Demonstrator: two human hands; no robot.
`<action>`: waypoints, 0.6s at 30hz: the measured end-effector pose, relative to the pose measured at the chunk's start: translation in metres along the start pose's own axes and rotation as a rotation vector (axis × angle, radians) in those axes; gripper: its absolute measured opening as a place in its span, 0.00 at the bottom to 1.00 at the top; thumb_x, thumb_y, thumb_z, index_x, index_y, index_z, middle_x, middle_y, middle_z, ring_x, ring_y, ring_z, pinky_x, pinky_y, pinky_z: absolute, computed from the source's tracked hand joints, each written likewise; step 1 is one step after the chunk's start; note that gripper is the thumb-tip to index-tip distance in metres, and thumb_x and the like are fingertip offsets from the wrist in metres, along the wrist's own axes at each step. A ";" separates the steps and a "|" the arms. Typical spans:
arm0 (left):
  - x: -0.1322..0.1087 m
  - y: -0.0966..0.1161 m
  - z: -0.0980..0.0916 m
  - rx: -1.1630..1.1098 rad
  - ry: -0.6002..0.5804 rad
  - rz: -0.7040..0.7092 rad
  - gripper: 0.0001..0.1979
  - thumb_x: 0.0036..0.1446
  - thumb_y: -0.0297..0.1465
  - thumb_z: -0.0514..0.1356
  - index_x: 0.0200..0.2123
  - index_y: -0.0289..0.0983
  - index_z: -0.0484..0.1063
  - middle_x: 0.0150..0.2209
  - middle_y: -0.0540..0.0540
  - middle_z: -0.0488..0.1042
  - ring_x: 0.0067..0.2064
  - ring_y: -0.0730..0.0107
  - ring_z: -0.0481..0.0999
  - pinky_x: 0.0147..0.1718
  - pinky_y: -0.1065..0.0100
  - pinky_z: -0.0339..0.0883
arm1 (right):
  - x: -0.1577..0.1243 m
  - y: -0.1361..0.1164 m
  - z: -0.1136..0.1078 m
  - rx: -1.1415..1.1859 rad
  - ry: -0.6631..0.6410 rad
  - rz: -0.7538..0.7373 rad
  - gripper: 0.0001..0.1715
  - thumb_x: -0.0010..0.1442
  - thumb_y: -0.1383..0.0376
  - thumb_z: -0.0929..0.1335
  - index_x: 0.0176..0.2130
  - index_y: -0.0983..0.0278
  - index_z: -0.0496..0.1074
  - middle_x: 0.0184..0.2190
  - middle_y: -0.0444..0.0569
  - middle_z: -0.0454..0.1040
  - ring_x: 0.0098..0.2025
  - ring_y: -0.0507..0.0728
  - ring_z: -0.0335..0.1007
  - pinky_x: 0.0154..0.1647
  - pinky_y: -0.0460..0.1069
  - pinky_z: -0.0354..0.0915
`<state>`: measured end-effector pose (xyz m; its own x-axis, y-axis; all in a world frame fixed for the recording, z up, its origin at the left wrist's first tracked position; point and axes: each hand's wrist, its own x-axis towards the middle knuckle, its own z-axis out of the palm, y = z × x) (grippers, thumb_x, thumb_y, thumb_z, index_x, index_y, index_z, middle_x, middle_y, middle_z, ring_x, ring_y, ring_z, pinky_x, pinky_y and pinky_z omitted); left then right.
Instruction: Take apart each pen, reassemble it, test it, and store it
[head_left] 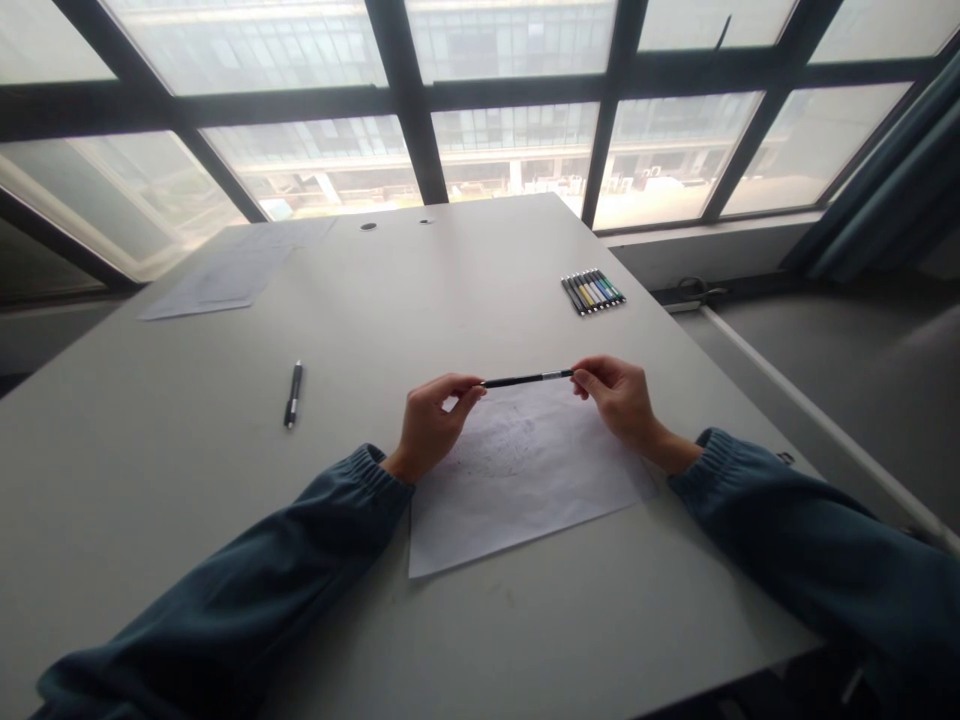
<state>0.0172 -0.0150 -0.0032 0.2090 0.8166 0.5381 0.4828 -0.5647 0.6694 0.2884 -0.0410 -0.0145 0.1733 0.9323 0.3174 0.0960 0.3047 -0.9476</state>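
A black pen (526,379) with a pale band near its right end is stretched level between my two hands. My left hand (435,420) pinches its left end between thumb and fingers. At the other end, the fingertips of my right hand (621,400) close on the tip. Below the pen lies a white sheet of paper (525,500) with faint dark marks in its upper part. Both wrists hover over or beside this sheet. To the left, a second dark pen (294,395) rests alone on the table.
The white table (360,620) reaches to the windows. A row of several pens or markers (593,292) lies side by side near its right edge. More paper sheets (225,275) lie at the far left. A white pipe (825,420) runs along the floor at right.
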 end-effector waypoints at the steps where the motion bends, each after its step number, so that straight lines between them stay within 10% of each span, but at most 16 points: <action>1: 0.000 0.000 0.000 0.001 -0.002 -0.001 0.09 0.60 0.37 0.65 0.38 0.37 0.81 0.34 0.46 0.83 0.34 0.68 0.81 0.38 0.68 0.75 | 0.000 0.000 0.000 0.002 0.000 0.000 0.13 0.57 0.57 0.74 0.35 0.65 0.77 0.23 0.45 0.75 0.24 0.52 0.70 0.27 0.48 0.68; 18: 0.000 0.001 -0.001 -0.021 -0.014 -0.010 0.09 0.61 0.37 0.64 0.37 0.37 0.80 0.32 0.45 0.83 0.34 0.67 0.81 0.37 0.68 0.73 | 0.000 0.003 0.000 -0.042 -0.001 -0.022 0.13 0.59 0.56 0.73 0.34 0.65 0.77 0.23 0.45 0.75 0.24 0.52 0.70 0.27 0.47 0.67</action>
<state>0.0165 -0.0160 -0.0022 0.2161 0.8236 0.5244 0.4665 -0.5589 0.6855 0.2886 -0.0401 -0.0176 0.1692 0.9258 0.3381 0.1412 0.3167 -0.9380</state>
